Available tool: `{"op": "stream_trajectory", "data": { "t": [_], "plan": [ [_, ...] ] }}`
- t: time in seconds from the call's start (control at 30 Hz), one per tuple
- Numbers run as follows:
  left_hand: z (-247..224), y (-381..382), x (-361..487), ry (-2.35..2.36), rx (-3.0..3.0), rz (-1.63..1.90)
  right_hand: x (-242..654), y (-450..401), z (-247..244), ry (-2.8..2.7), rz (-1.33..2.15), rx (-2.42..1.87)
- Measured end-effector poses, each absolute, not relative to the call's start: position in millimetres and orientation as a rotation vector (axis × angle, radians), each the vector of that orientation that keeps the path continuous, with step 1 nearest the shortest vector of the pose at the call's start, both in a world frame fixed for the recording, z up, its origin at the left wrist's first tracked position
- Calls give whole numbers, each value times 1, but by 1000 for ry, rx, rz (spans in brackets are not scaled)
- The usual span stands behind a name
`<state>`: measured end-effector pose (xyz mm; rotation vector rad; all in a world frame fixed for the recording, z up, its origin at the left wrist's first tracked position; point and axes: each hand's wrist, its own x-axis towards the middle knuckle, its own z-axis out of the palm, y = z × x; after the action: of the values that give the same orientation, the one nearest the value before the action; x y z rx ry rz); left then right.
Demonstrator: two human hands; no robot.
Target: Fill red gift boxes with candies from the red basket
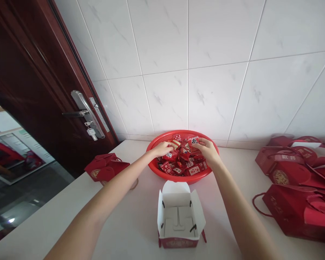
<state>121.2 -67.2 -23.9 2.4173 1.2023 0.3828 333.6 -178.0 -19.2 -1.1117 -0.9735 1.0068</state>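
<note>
A red plastic basket (184, 180) holds many small red wrapped snack packets (184, 153). My left hand (163, 148) reaches into its left side, fingers closed on a packet with a pale gold striped face (175, 144). Over the basket's right side, my right hand (208, 151) pinches a red packet with a black character on white (194, 140). Nearer to me, between my forearms, stands an open gift box (178, 242), red outside and white inside, its flaps spread upward. Nothing lies on the box's bottom, and dark cord ends show on its inner walls.
Closed red gift boxes (107, 167) sit at the table's left edge. Several more red boxes with rope handles (295, 209) crowd the right side. A tiled wall (165, 97) rises behind the white table (130, 224). A dark door (51, 72) with keys in its lock stands at left.
</note>
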Motion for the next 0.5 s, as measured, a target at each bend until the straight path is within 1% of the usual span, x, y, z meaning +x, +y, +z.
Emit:
{"op": "stream_trajectory", "data": {
  "t": [0.13, 0.27, 0.4, 0.5],
  "plan": [
    [-25, -65, 122, 1199, 2417, 509, 333, -179, -18, -968, 1011, -1106],
    [-20, -70, 121, 1295, 2511, 600, 333, -179, -17, -964, 1016, -1100],
    [-14, -78, 122, 1344, 2659, 539, 333, -178, -18, -962, 1010, -1103],
    [-10, -84, 125, 1326, 2749, 385, 333, -178, -19, -964, 1002, -1111]
  ]
}}
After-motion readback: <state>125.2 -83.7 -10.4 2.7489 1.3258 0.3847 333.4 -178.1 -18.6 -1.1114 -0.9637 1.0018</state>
